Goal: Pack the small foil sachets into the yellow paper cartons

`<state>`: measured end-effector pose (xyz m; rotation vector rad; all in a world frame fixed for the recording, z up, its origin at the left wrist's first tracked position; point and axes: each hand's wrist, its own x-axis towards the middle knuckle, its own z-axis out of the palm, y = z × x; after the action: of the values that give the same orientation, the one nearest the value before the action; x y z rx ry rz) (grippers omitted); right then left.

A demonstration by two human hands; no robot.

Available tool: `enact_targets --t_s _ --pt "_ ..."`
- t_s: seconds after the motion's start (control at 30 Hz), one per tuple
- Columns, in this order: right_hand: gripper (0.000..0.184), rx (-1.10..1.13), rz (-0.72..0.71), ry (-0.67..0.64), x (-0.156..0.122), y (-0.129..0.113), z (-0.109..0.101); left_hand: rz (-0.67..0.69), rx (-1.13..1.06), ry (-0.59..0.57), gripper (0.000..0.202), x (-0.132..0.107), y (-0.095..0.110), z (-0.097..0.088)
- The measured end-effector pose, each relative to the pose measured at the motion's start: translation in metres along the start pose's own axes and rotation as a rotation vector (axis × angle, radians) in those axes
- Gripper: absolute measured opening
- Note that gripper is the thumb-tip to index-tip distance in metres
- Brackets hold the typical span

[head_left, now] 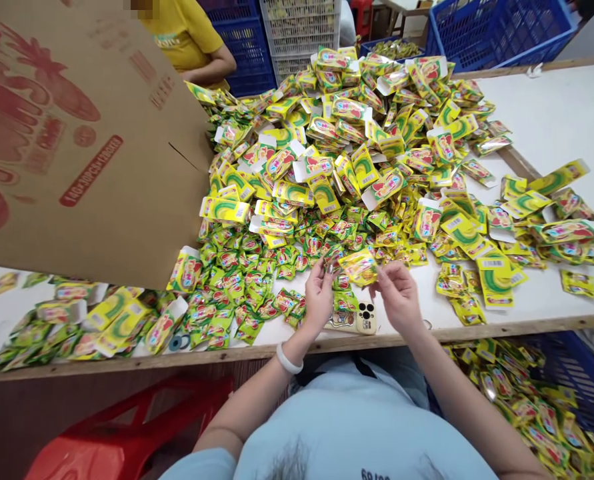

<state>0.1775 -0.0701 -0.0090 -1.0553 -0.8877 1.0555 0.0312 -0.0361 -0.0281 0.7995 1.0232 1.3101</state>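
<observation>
My left hand is closed on a small green candy packet above the front part of the table. Held out beside it is a yellow candy packet, pinched at its right end by my right hand. The two packets are close together; whether they touch I cannot tell. Beneath my hands lies a phone in a pale case, partly covered by a green packet. Loose green packets spread to the left of my hands, and yellow packets to the right.
A high heap of small yellow-green boxes covers the table's middle. A big cardboard carton stands at left. Across the table is a person in a yellow shirt. A blue crate holds packets below right; a red stool stands below left.
</observation>
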Motion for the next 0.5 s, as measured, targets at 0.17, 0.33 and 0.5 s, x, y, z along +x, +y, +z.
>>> enact_targets --t_s 0.17,0.33,0.5 --pt "0.030 -0.160 -0.067 0.137 -0.008 0.027 0.033 -0.058 -0.239 -0.075 0.036 -0.020 0.010 0.010" --pt "0.026 -0.210 -0.026 0.009 -0.011 0.029 0.022 -0.002 -0.001 -0.076 0.030 -0.020 0.012 0.002" --pt "0.047 -0.052 0.137 -0.245 -0.003 0.022 0.005 0.233 0.434 -0.272 0.032 -0.020 0.007 -0.006"
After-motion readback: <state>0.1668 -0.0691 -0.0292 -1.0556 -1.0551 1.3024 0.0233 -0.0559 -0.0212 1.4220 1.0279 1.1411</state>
